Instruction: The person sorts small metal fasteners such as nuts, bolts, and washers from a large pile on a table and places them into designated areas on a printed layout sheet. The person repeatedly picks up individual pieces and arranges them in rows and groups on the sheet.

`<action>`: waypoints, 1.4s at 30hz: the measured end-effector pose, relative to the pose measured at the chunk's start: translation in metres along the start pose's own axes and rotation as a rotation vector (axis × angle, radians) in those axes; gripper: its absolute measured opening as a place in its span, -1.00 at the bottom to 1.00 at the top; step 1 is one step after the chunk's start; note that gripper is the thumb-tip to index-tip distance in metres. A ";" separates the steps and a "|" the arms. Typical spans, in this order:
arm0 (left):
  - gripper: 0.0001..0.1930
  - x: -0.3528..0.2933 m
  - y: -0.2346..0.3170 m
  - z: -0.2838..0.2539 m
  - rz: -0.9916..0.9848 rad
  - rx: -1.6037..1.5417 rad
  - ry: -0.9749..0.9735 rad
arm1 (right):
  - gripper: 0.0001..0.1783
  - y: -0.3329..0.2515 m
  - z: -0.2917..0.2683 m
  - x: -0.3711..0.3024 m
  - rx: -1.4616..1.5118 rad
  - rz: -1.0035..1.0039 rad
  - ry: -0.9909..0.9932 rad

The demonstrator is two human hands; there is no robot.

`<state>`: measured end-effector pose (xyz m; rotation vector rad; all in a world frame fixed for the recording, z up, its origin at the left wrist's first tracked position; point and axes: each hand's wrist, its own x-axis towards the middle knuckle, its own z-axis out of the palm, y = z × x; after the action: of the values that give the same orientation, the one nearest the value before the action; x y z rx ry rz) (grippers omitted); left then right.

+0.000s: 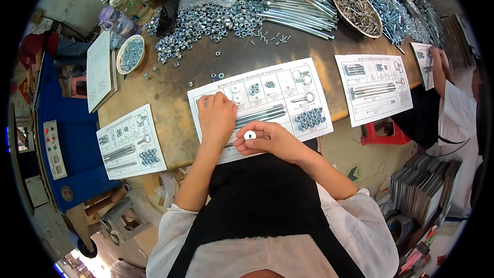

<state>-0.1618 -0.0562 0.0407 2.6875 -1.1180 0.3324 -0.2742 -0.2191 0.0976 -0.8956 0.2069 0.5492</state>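
My right hand (275, 141) is palm up over the lower part of a white printed sheet (314, 83) with pictures of hardware. Its thumb and fingers hold a flat round washer (250, 135) with a small dark hole. Beside it, to the left, my left hand (217, 121) is back up over the sheet's upper left. Its fingers curl down toward the paper, and whatever they may hold is hidden. Close to their right, two pale washers (236, 94) appear in one of the sheet's boxes. A few loose nuts (217, 76) lie at the sheet's far edge.
Piled nuts (206, 25), long metal rods (303, 13) and a bowl of small screws (357, 11) cover the far table. More printed sheets lie left (131, 141) and right (373, 90). A white bowl (131, 55) sits left. Another person's hand (437, 56) works at far right.
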 end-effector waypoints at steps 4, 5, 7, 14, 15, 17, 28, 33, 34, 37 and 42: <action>-0.93 -0.014 0.008 0.008 -0.013 -0.129 0.107 | -0.88 0.017 -0.011 0.009 0.311 0.001 -0.017; -0.92 -0.014 0.007 0.009 -0.015 -0.123 0.123 | -0.89 0.022 -0.016 0.012 0.395 0.001 -0.034; -0.88 -0.013 0.004 0.014 -0.021 -0.110 0.156 | -0.84 0.022 -0.025 0.015 0.559 0.004 -0.067; -0.88 -0.021 0.001 -0.008 -0.165 -0.410 0.115 | -0.78 -0.033 -0.110 0.006 -0.594 -0.441 0.707; -0.86 -0.027 -0.006 -0.011 -0.266 -0.368 0.128 | -0.73 -0.038 -0.129 0.002 -1.053 -0.600 0.941; -0.83 -0.049 -0.027 -0.017 -0.468 -0.289 0.163 | -0.65 -0.054 -0.123 -0.018 -1.367 -0.231 1.247; -0.71 -0.170 0.011 -0.038 -0.882 -0.716 0.039 | -0.65 -0.019 -0.218 -0.028 -0.609 -0.259 0.913; -0.60 -0.173 0.016 -0.006 -0.927 -0.918 0.204 | -0.63 -0.019 -0.259 -0.014 -0.996 -0.291 0.967; -0.56 -0.177 0.013 0.000 -0.932 -1.036 0.222 | -0.61 -0.022 -0.250 -0.012 -0.999 -0.266 0.957; -0.47 -0.175 -0.004 0.009 -0.949 -1.331 0.231 | -0.61 -0.042 -0.219 -0.022 -0.661 -0.064 0.853; -0.43 -0.167 -0.005 -0.025 -1.027 -1.458 0.156 | -0.63 -0.039 -0.211 -0.020 -0.532 -0.191 0.802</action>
<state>-0.2761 0.0661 0.0166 1.4699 0.2352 -0.3440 -0.2589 -0.4120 0.0022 -1.6130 0.7131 0.0292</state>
